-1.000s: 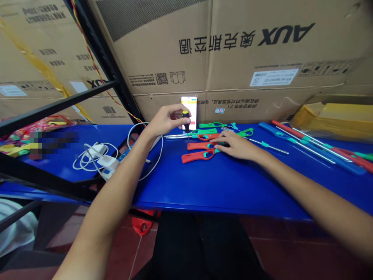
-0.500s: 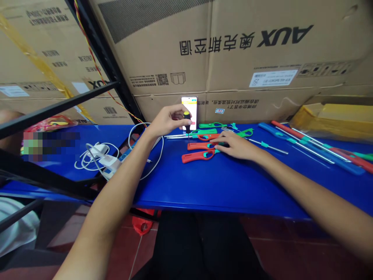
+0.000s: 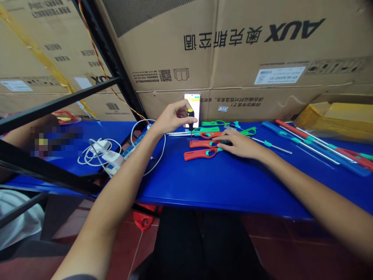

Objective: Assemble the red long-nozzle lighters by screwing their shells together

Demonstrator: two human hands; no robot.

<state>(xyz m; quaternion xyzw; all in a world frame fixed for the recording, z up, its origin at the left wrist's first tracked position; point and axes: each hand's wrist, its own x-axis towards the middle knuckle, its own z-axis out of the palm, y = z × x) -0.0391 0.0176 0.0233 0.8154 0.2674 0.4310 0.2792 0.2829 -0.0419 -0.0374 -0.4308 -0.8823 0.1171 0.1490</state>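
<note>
While a small screwdriver [image 3: 190, 118] is pinched upright between the thumb and fingers of the left hand [image 3: 171, 118], its tip is held over the end of a red lighter [image 3: 202, 144]; whether they touch cannot be told from the head view. That lighter is pressed down by the right hand [image 3: 237, 144], whose fingers are spread across it and a second red lighter [image 3: 198, 154], near the middle of the bench [image 3: 233, 186]. Green lighters [image 3: 211, 123] and metal rods [image 3: 268, 144] are laid just beyond, with long blue lighters [image 3: 271, 127] toward the right end. A phone [image 3: 192, 109] is stood against cardboard boxes [image 3: 233, 46] at the back edge. A power strip [image 3: 134, 143], a charger [image 3: 113, 160] and a white cable [image 3: 159, 155] are placed to the left. The shaft would best be kept upright, with the lighter pinned firmly so that the tip cannot slip.
</note>
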